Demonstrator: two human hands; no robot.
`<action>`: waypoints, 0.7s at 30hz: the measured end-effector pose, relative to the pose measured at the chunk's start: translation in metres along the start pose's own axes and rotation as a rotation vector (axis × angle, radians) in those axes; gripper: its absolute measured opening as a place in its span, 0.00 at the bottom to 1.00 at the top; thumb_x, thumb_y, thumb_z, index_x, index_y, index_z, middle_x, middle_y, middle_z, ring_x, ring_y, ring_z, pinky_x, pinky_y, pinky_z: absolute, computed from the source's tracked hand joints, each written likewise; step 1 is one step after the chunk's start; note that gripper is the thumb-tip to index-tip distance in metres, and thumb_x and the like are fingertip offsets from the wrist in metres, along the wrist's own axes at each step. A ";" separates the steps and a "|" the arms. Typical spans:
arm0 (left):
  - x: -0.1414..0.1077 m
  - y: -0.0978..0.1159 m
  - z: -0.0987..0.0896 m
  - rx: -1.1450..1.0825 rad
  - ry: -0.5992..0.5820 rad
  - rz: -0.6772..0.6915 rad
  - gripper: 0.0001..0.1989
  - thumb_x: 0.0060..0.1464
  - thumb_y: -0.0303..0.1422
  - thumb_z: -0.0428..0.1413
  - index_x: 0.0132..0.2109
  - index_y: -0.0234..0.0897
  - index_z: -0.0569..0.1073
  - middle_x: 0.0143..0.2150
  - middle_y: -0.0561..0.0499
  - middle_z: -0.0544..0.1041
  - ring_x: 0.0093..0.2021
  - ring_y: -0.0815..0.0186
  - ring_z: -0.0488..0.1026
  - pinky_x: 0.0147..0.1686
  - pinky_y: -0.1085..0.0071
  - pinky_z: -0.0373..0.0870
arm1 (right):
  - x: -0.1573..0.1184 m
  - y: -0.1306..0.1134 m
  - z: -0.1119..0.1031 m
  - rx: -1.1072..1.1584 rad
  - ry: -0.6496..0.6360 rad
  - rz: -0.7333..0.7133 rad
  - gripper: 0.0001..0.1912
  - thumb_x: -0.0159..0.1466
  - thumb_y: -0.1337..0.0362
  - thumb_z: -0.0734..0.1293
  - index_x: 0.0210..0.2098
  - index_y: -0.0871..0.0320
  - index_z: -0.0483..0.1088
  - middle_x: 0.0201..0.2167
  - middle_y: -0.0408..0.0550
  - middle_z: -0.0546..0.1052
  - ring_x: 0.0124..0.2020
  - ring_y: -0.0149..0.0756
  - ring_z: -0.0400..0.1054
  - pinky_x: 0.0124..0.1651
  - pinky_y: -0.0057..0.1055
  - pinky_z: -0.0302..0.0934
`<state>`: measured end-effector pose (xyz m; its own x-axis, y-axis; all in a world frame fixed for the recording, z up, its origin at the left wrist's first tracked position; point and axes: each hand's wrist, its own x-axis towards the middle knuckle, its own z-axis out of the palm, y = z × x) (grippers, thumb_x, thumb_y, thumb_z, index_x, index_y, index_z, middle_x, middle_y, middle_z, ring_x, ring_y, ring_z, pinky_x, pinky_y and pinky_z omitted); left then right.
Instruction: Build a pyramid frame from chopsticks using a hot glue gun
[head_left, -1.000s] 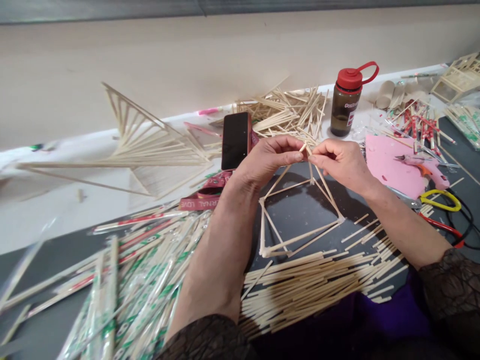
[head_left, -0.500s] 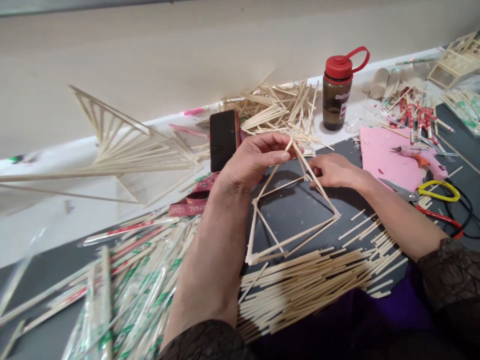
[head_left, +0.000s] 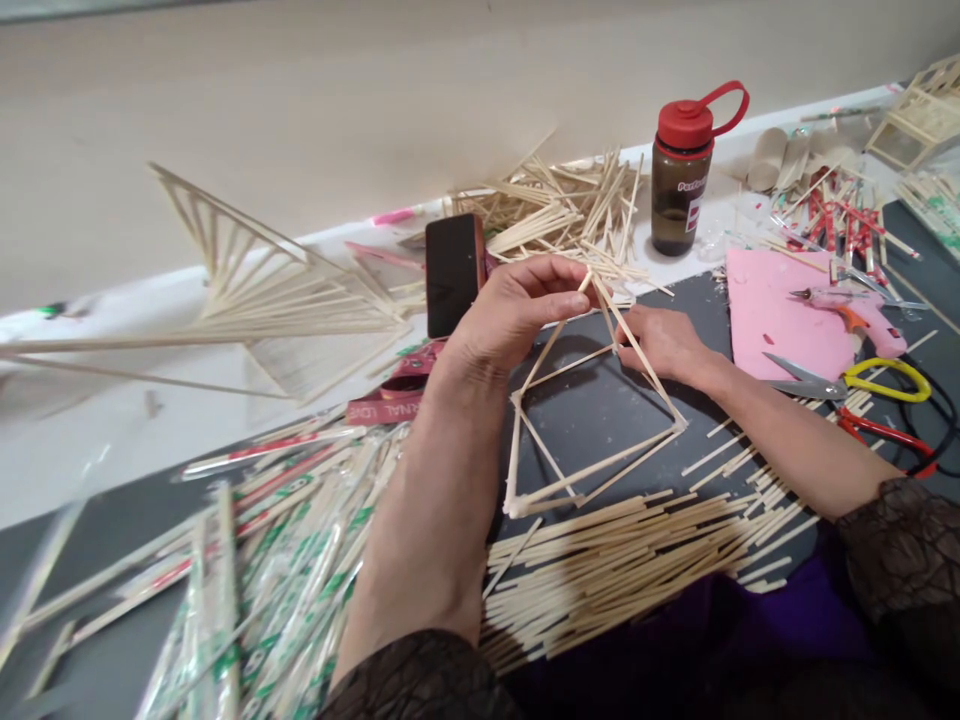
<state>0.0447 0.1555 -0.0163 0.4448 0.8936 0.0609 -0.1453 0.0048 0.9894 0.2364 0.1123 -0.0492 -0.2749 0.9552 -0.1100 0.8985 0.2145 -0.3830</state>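
A small frame of thin wooden sticks (head_left: 600,466), joined at its corners with whitish blobs, stands over the dark mat in front of me. Its sticks rise to a peak, where my left hand (head_left: 529,300) pinches it between thumb and fingers. On the far right side of the frame, my right hand (head_left: 654,340) has its fingers curled at a joint of the sticks; the fingertips are partly hidden behind a slanting stick. Just below the frame lies a spread of loose wooden sticks (head_left: 622,570).
Scissors (head_left: 814,380), a pink glue gun (head_left: 874,318) and a pink sheet (head_left: 780,330) lie at right. Behind are a bottle (head_left: 679,200), a phone (head_left: 453,275) and a stick pile (head_left: 570,205). Wrapped chopsticks (head_left: 292,560) and a larger stick structure (head_left: 285,310) occupy the left.
The whole view has shifted slightly, with things appearing a little further right and higher. Both hands keep nearly the same place on the stick frame.
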 end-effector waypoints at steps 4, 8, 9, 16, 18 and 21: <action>0.000 -0.001 0.000 -0.011 -0.018 0.006 0.18 0.36 0.37 0.76 0.34 0.35 0.82 0.35 0.47 0.84 0.38 0.60 0.81 0.45 0.65 0.75 | -0.001 -0.004 0.001 -0.013 0.013 0.036 0.11 0.62 0.64 0.64 0.41 0.54 0.78 0.47 0.44 0.82 0.44 0.38 0.74 0.36 0.31 0.53; 0.000 -0.001 0.001 0.001 -0.013 -0.001 0.16 0.37 0.34 0.75 0.35 0.35 0.82 0.34 0.48 0.84 0.38 0.60 0.81 0.46 0.64 0.75 | -0.001 -0.008 0.003 -0.034 0.030 0.057 0.12 0.62 0.63 0.64 0.42 0.54 0.77 0.47 0.45 0.82 0.45 0.40 0.75 0.37 0.32 0.55; 0.001 -0.001 0.001 0.002 -0.007 0.002 0.16 0.37 0.34 0.74 0.35 0.35 0.82 0.34 0.48 0.84 0.38 0.60 0.81 0.47 0.64 0.75 | -0.001 -0.008 0.004 -0.036 0.034 0.062 0.12 0.62 0.63 0.63 0.42 0.54 0.77 0.47 0.45 0.82 0.45 0.40 0.75 0.37 0.33 0.55; 0.001 -0.001 0.003 -0.010 0.002 -0.009 0.16 0.35 0.37 0.75 0.33 0.37 0.82 0.34 0.49 0.84 0.37 0.60 0.81 0.45 0.63 0.76 | 0.001 -0.009 0.009 -0.023 0.047 0.072 0.13 0.63 0.62 0.62 0.42 0.54 0.77 0.47 0.48 0.82 0.45 0.43 0.76 0.39 0.34 0.59; 0.001 -0.001 0.003 -0.012 0.003 -0.010 0.17 0.35 0.37 0.75 0.33 0.37 0.82 0.34 0.48 0.84 0.37 0.60 0.81 0.46 0.63 0.75 | 0.001 -0.009 0.010 -0.020 0.042 0.073 0.13 0.64 0.62 0.62 0.43 0.54 0.77 0.47 0.48 0.82 0.45 0.42 0.76 0.40 0.33 0.60; 0.002 -0.001 0.002 -0.029 -0.018 -0.006 0.18 0.34 0.38 0.76 0.33 0.37 0.82 0.35 0.47 0.85 0.37 0.61 0.81 0.46 0.64 0.75 | -0.001 -0.008 0.010 -0.021 0.012 0.071 0.13 0.65 0.62 0.62 0.44 0.53 0.77 0.48 0.48 0.81 0.46 0.42 0.76 0.41 0.32 0.62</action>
<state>0.0474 0.1563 -0.0174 0.4614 0.8853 0.0576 -0.1680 0.0234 0.9855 0.2262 0.1075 -0.0550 -0.2062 0.9705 -0.1251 0.9225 0.1502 -0.3554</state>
